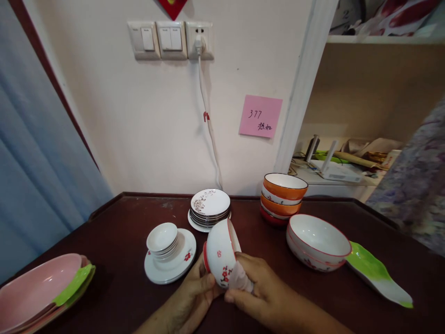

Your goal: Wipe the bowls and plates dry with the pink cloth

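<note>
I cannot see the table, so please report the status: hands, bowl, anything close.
Left hand and right hand both grip white red-flowered ceramic bowl, tilted sideways. Pink cloth under right fingers. Stacked white saucers close left.

Soft even indoor light, faint shadows; edges warped, right edge blurred.

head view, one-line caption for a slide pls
Both hands, left and right, hold a tilted white bowl over a dark table.

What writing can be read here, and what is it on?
"377": handwritten on the pink note stuck to the wall.
Two handwritten characters below the number on the same note: too small to read surely.
The bowl held in the left hand and right hand shows only red flowers, no writing.
</note>
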Demonstrator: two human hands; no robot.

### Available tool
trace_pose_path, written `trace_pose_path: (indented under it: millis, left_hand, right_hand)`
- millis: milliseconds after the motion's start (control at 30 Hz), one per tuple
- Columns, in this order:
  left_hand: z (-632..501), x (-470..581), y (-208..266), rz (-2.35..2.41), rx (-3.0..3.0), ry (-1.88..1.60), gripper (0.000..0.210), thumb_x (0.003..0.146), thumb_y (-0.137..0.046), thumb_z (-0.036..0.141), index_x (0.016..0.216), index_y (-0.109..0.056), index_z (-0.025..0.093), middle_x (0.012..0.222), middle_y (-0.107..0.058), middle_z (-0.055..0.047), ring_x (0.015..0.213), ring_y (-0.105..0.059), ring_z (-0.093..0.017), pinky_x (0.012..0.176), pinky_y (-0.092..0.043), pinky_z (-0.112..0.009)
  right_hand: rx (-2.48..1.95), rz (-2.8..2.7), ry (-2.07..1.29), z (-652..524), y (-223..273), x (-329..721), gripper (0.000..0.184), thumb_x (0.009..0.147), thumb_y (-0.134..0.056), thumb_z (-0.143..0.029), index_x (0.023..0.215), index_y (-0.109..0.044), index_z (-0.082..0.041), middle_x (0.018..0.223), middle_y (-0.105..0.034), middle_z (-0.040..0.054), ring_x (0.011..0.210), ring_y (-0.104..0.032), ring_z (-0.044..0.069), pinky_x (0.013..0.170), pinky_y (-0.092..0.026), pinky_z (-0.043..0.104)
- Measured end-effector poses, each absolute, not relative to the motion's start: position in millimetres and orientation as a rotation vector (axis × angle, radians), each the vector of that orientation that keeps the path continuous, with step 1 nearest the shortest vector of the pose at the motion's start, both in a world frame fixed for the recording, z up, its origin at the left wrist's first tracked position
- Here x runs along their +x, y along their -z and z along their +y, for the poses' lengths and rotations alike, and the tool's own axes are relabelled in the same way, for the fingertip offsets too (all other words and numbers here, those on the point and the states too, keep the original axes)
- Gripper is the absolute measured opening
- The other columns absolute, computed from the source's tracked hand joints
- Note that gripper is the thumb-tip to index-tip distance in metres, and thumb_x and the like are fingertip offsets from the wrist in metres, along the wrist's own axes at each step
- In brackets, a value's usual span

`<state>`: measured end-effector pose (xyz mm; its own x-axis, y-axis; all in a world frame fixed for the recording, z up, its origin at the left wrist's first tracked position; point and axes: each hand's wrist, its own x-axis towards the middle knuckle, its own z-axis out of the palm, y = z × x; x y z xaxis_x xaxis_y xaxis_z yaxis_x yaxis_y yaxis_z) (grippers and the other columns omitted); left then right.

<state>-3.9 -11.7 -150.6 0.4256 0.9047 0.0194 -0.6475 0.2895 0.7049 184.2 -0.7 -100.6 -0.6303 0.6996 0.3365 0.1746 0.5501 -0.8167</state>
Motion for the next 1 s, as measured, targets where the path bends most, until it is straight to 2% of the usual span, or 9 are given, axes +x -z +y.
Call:
trace_pose_path:
  millis: [67, 133, 233, 367, 500, 667, 767, 900, 1000]
  left_hand:
    - [-10, -4, 152, 0.415, 0.691, -1.088, 0.044, 0.081, -0.068, 0.029, 0.124, -0.060, 0.024, 0.118, -0.068, -0.008, 0.111, -0.059, -0.027, 0.089, -0.045, -0.038]
    - [-8, -4, 152, 0.411, 0.659, -1.072, 0.038, 0.087, -0.058, 0.039, 0.118, -0.064, 0.019, 0.111, -0.071, -0.012, 0.103, -0.063, -0.027, 0.082, -0.047, -0.038]
    - [-5, -2, 148, 0.410, 0.579, -1.024, 0.054, 0.091, -0.042, 0.054, 0.117, -0.065, 0.014, 0.105, -0.072, -0.015, 0.099, -0.065, -0.028, 0.085, -0.047, -0.041]
    - [-4, 0, 142, 0.414, 0.511, -0.970, 0.064, 0.090, -0.033, 0.062, 0.118, -0.064, 0.014, 0.106, -0.073, -0.015, 0.105, -0.063, -0.027, 0.095, -0.042, -0.045]
    - [-6, -2, 145, 0.366, 0.553, -0.950, 0.063, 0.089, -0.036, 0.063, 0.120, -0.063, 0.016, 0.116, -0.069, -0.015, 0.116, -0.056, -0.029, 0.099, -0.038, -0.047]
    - [-10, -6, 153, 0.347, 0.691, -1.004, 0.058, 0.076, -0.071, 0.024, 0.132, -0.054, 0.028, 0.131, -0.060, -0.006, 0.127, -0.047, -0.027, 0.105, -0.033, -0.042]
    - [-11, -6, 155, 0.376, 0.686, -1.034, 0.059, 0.077, -0.068, 0.014, 0.132, -0.053, 0.030, 0.131, -0.060, -0.006, 0.126, -0.048, -0.026, 0.105, -0.033, -0.041]
    - [-11, -5, 155, 0.391, 0.671, -1.056, 0.048, 0.081, -0.067, 0.026, 0.128, -0.058, 0.025, 0.126, -0.064, -0.009, 0.123, -0.051, -0.028, 0.102, -0.035, -0.043]
    - [-9, -3, 152, 0.384, 0.625, -1.026, 0.047, 0.084, -0.061, 0.044, 0.122, -0.063, 0.018, 0.117, -0.069, -0.013, 0.118, -0.055, -0.031, 0.100, -0.038, -0.045]
  right_hand:
    - [-0.687, -2.270, -0.885, 3, 99, 188, 0.018, 0.084, -0.062, -0.027, 0.100, -0.060, -0.019, 0.099, -0.064, 0.0041, 0.090, -0.058, 0.018, 0.087, -0.044, 0.031]
    - [-0.669, -2.408, -0.743, 7, 99, 190, 0.024, 0.085, -0.059, -0.023, 0.109, -0.059, -0.021, 0.113, -0.065, 0.0060, 0.106, -0.057, 0.020, 0.105, -0.033, 0.038]
    - [-0.679, -2.554, -0.583, 12, 103, 191, 0.038, 0.085, -0.054, -0.017, 0.122, -0.053, -0.025, 0.135, -0.056, 0.0082, 0.124, -0.050, 0.020, 0.115, -0.018, 0.045]
    - [-0.645, -2.562, -0.421, 10, 112, 187, 0.046, 0.082, -0.051, -0.015, 0.127, -0.050, -0.023, 0.135, -0.056, 0.0113, 0.125, -0.050, 0.022, 0.115, -0.017, 0.049]
    - [-0.574, -2.350, -0.462, 3, 114, 181, 0.033, 0.078, -0.051, -0.013, 0.110, -0.057, -0.018, 0.111, -0.066, 0.0115, 0.103, -0.060, 0.022, 0.099, -0.041, 0.039]
    - [-0.702, -1.987, -0.853, -3, 117, 176, 0.009, 0.084, -0.054, -0.023, 0.090, -0.059, -0.018, 0.084, -0.061, 0.0039, 0.074, -0.056, 0.016, 0.068, -0.046, 0.025]
    - [-0.657, -1.953, -0.955, -3, 121, 174, 0.011, 0.084, -0.056, -0.025, 0.092, -0.060, -0.018, 0.086, -0.061, 0.0028, 0.075, -0.056, 0.015, 0.068, -0.045, 0.025]
    - [-0.706, -2.165, -0.867, 0, 116, 177, 0.013, 0.083, -0.058, -0.023, 0.095, -0.060, -0.018, 0.092, -0.063, 0.0048, 0.081, -0.058, 0.017, 0.074, -0.046, 0.027]
    - [-0.695, -2.385, -0.695, 4, 108, 183, 0.021, 0.082, -0.058, -0.019, 0.104, -0.059, -0.019, 0.109, -0.066, 0.0073, 0.100, -0.060, 0.020, 0.100, -0.039, 0.036]
